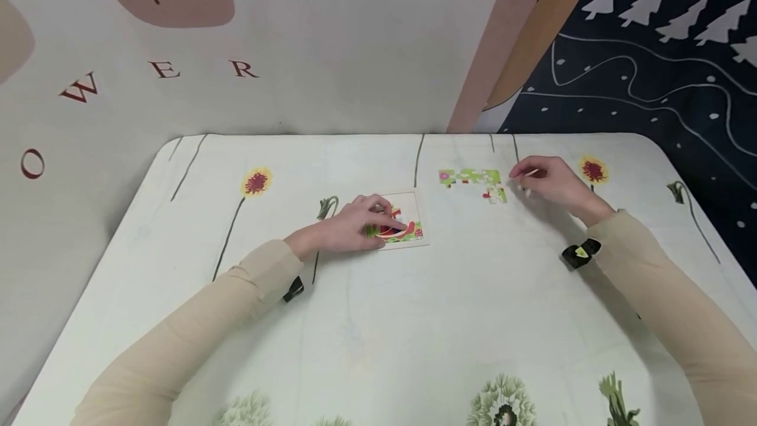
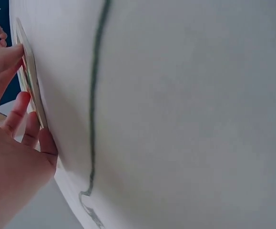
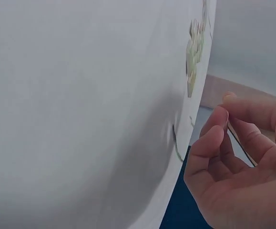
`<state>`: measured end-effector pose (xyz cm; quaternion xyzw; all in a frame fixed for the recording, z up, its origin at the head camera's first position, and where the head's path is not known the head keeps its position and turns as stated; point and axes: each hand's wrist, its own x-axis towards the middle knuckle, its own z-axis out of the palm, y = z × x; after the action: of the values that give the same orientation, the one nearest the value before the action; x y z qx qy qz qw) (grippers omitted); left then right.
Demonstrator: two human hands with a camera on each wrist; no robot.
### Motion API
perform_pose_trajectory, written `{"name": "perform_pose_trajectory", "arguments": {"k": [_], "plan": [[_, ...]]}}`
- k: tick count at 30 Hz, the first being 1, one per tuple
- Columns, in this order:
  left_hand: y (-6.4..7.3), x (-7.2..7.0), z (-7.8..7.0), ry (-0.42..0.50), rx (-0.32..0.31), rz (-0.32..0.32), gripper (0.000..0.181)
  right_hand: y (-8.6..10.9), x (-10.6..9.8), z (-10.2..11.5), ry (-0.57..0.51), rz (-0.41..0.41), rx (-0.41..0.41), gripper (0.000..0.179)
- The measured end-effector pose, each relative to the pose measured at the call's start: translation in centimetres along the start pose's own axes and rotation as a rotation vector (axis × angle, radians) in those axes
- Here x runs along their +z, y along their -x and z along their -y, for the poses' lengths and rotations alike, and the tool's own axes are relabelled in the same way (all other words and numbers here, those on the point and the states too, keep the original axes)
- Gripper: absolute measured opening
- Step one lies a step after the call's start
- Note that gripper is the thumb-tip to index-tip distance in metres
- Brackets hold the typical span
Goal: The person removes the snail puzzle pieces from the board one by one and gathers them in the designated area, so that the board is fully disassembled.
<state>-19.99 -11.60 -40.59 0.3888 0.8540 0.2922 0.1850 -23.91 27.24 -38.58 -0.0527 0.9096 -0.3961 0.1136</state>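
Observation:
A square puzzle board [image 1: 408,199] lies on the table in the head view, its lower part filled with a colourful picture in red, green and blue. My left hand [image 1: 355,225] rests over its left side, one finger stretched across the picture and others at the edge. The left wrist view shows the board [image 2: 29,59] nearly edge-on with fingertips against it. To the right lie joined green puzzle pieces [image 1: 472,176]. My right hand [image 1: 552,183] hovers just right of them, fingers loosely bent; no piece shows between the fingertips in the right wrist view.
A white cloth printed with flowers and stems covers the table [image 1: 355,327]. Behind it hangs a pale backdrop [image 1: 355,51] with letters, and a dark one [image 1: 639,84] with white trees at the right. A black band [image 1: 579,254] sits at the right wrist.

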Motion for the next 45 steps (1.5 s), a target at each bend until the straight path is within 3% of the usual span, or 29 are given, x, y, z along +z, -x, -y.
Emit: {"name": "perform_pose_trajectory", "arguments": {"k": [7, 12, 17, 28, 35, 45], "plan": [[0.2, 0.2, -0.7, -0.113, 0.026, -0.021, 0.039, 0.3, 0.7, 0.6, -0.015, 0.038, -0.027, 0.024], [0.5, 0.4, -0.9, -0.15, 0.046, -0.045, 0.038, 0.4, 1.4, 1.3, -0.054, 0.037, -0.096, 0.022], [0.9, 0.6, -0.7, -0.13, 0.043, -0.063, 0.038, 0.3, 2.1, 2.1, -0.056, 0.052, -0.16, 0.019], [2.0, -0.1, 0.2, -0.074, 0.017, -0.107, 0.032, -0.4, 4.0, 3.6, -0.095, 0.123, -0.201, 0.016], [2.4, -0.5, 0.8, -0.041, 0.038, -0.118, 0.029, -0.9, 5.4, 4.6, -0.095, 0.128, -0.272, 0.013], [2.2, -0.6, 1.3, -0.058, 0.075, -0.103, 0.029, -1.5, 7.3, 6.0, -0.089, 0.195, -0.27, 0.011]]}}
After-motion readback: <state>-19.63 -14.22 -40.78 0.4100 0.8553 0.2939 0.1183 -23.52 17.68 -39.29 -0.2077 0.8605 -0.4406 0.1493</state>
